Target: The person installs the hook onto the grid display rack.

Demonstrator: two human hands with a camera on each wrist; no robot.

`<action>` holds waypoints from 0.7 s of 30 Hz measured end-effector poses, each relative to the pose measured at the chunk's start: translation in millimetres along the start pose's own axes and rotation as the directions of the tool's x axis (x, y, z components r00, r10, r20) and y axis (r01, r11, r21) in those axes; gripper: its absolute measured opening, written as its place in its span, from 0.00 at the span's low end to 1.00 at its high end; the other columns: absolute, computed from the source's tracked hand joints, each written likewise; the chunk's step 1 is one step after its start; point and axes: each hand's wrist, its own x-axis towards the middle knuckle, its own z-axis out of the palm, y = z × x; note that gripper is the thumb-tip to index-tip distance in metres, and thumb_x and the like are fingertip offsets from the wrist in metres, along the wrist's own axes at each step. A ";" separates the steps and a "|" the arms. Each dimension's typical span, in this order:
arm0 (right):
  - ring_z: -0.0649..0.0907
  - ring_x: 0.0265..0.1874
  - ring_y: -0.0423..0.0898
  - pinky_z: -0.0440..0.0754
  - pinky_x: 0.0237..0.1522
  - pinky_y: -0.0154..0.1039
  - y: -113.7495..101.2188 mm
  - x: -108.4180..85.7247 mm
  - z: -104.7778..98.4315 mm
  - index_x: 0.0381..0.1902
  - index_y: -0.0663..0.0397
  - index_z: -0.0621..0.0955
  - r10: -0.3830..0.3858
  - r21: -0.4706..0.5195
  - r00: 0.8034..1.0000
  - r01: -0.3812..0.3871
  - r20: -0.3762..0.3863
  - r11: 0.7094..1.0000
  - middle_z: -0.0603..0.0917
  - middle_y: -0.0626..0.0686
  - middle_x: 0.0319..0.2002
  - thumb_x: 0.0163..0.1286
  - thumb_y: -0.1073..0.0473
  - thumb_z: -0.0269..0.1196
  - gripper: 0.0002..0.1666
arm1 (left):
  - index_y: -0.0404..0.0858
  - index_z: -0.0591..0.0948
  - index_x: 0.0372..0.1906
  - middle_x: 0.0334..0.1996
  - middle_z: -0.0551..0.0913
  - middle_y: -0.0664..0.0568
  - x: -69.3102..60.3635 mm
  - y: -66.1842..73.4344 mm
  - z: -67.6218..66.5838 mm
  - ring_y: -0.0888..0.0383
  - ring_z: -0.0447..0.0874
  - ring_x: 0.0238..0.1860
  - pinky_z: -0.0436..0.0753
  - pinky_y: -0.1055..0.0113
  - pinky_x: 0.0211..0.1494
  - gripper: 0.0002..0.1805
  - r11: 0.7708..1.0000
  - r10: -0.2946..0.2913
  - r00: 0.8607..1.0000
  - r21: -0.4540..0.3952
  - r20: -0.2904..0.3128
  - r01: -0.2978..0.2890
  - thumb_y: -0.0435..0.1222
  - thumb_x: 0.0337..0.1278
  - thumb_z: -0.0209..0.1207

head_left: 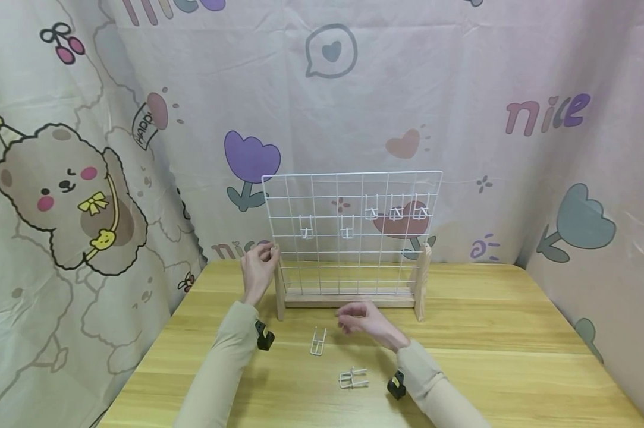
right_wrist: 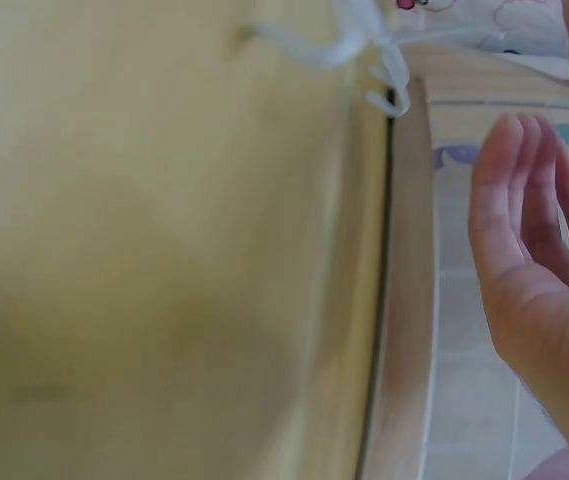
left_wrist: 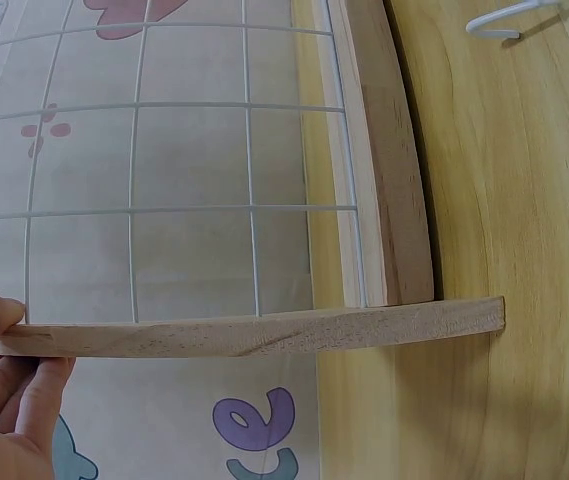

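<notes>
A white wire grid panel (head_left: 351,173) stands upright in a wooden base (head_left: 348,301). My left hand (head_left: 258,270) grips the top of the base's left wooden post (left_wrist: 244,335), thumb on one side and fingers on the other. Over the table in front of the base, my right hand (head_left: 368,324) hovers with softly bent fingers and nothing in it. Nearest to it on the tabletop lie two loose white wire hooks: one (head_left: 318,342) to its left, another (head_left: 352,378) closer to me. Several matching hooks hang on the grid, including one (head_left: 346,232) near the middle.
The wood-grain table (head_left: 471,368) extends to both sides of the stand. Behind it hangs a printed curtain (head_left: 461,71), and another curtain side (head_left: 33,333) borders the table's left. Black devices are strapped at both wrists.
</notes>
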 end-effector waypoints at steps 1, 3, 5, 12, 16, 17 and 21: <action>0.86 0.38 0.43 0.87 0.50 0.41 2.7 -3.8 -2.1 0.60 0.79 0.73 0.006 -0.024 1.000 -0.006 0.011 1.000 0.85 0.68 0.46 0.73 0.62 0.60 0.25 | 0.30 0.85 0.53 0.44 0.89 0.37 -0.1 0.0 0.1 0.43 0.91 0.46 0.87 0.51 0.48 0.16 1.000 0.000 1.000 0.001 0.000 0.000 0.36 0.66 0.61; 0.85 0.37 0.43 0.87 0.47 0.42 7.1 -10.9 -6.2 0.58 0.77 0.75 0.023 -0.056 0.999 -0.021 0.036 0.998 0.84 0.73 0.48 0.72 0.62 0.61 0.24 | 0.31 0.85 0.53 0.43 0.89 0.37 0.0 -0.1 0.2 0.43 0.91 0.45 0.87 0.53 0.47 0.16 1.000 -0.002 1.000 0.000 -0.002 0.002 0.36 0.66 0.61; 0.85 0.34 0.42 0.87 0.43 0.39 10.3 -16.7 -9.5 0.57 0.76 0.76 0.039 -0.078 0.997 -0.034 0.070 0.996 0.83 0.75 0.47 0.71 0.62 0.62 0.23 | 0.31 0.85 0.52 0.43 0.90 0.37 0.0 -0.1 0.2 0.43 0.91 0.45 0.87 0.55 0.46 0.16 1.000 -0.006 1.000 -0.002 -0.003 0.006 0.36 0.66 0.61; 0.85 0.33 0.40 0.84 0.34 0.31 14.0 -29.6 -17.0 0.57 0.77 0.76 0.057 -0.107 0.973 -0.033 0.225 0.994 0.83 0.76 0.48 0.66 0.67 0.65 0.24 | 0.30 0.85 0.53 0.44 0.89 0.37 0.0 -0.1 -0.8 0.43 0.91 0.46 0.87 0.51 0.49 0.16 1.000 -0.014 1.000 -0.018 0.008 0.014 0.35 0.66 0.61; 0.87 0.37 0.41 0.85 0.37 0.32 15.2 -33.7 -19.0 0.55 0.76 0.77 0.063 -0.128 0.960 -0.028 0.274 0.991 0.84 0.75 0.49 0.62 0.70 0.66 0.23 | 0.30 0.85 0.53 0.45 0.89 0.37 -0.3 0.1 -1.3 0.42 0.90 0.47 0.87 0.49 0.51 0.16 1.000 -0.022 1.000 -0.016 0.014 0.022 0.36 0.66 0.60; 0.87 0.38 0.41 0.86 0.39 0.32 15.7 -34.8 -19.4 0.54 0.75 0.78 0.068 -0.136 0.956 -0.030 0.284 0.990 0.84 0.75 0.49 0.62 0.70 0.66 0.23 | 0.30 0.85 0.53 0.45 0.89 0.37 -0.3 0.1 -1.4 0.42 0.90 0.47 0.87 0.49 0.51 0.16 1.000 -0.021 1.000 -0.014 0.014 0.021 0.36 0.66 0.60; 0.87 0.38 0.41 0.86 0.44 0.34 16.9 -39.0 -20.0 0.52 0.74 0.79 0.093 -0.154 0.947 -0.047 0.308 0.987 0.84 0.75 0.47 0.58 0.73 0.67 0.22 | 0.31 0.85 0.53 0.45 0.89 0.37 -0.7 0.6 -1.4 0.43 0.90 0.47 0.87 0.52 0.49 0.16 1.000 -0.016 1.000 -0.008 0.012 0.016 0.36 0.66 0.60</action>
